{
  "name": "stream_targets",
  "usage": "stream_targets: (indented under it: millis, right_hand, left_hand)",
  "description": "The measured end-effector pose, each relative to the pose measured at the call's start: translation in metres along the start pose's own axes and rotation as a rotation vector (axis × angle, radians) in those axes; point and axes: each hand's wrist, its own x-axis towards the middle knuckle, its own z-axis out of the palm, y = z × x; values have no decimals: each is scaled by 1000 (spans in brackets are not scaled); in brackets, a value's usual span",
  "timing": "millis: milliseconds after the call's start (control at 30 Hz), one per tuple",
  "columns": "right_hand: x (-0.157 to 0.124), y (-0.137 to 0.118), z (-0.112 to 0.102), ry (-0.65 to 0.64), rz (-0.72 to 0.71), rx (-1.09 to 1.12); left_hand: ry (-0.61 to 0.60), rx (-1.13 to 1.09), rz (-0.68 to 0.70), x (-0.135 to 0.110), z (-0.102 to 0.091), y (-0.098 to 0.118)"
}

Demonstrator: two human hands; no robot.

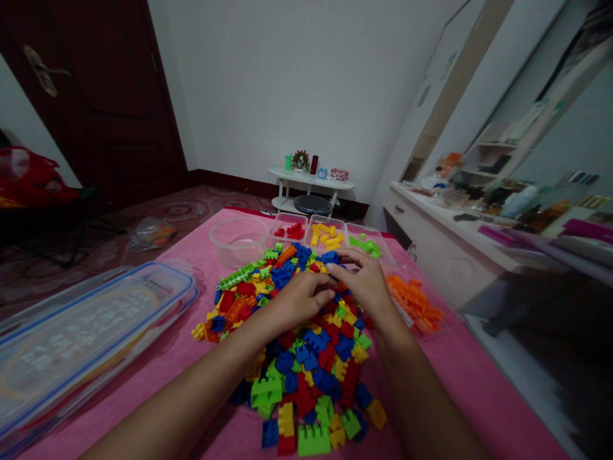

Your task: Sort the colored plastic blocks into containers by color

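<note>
A big heap of plastic building bricks (306,358) in red, blue, yellow, green and orange lies on a pink cloth (479,409). Both my hands rest on the far middle of the heap. My left hand (299,295) is curled with its fingertips pinched together on the bricks. My right hand (366,278) arches over the pile beside it, fingers bent down and touching the left fingertips. What the fingers pinch is hidden between them.
Clear tubs behind the heap hold sorted bricks: red (290,230), yellow (327,235), green (366,245), orange (416,305). An empty round tub (238,241) stands at their left. Stacked lids (81,332) lie at the left. A dresser (445,243) runs along the right.
</note>
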Motion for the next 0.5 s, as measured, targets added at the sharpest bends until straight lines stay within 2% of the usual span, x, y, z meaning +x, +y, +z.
stream_targets:
  millis: [133, 500]
  right_hand:
    - [-1, 1, 1, -19, -8, -8]
    - [-3, -4, 3, -31, -68, -11]
  left_hand:
    - [-73, 12, 31, -2, 1, 5]
    - [-53, 24, 37, -1, 3, 0]
